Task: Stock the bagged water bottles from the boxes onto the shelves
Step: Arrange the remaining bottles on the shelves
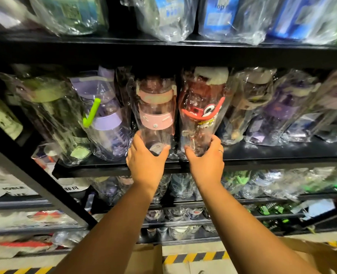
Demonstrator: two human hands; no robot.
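Well into the stocking, by the look of it: middle shelf (262,155) at frame centre already packed end to end with bagged bottles. Left hand (146,161) wrapped round the base of the pink-banded bottle (156,115), right hand (206,163) likewise clasping the red cartoon bottle (201,113), both at the shelf's front edge, side by side (seemingly being settled in). Cardboard box (312,256) at lower right cut off, contents unseen, so remaining count unknowable. Frame edges blurred; labels unreadable.
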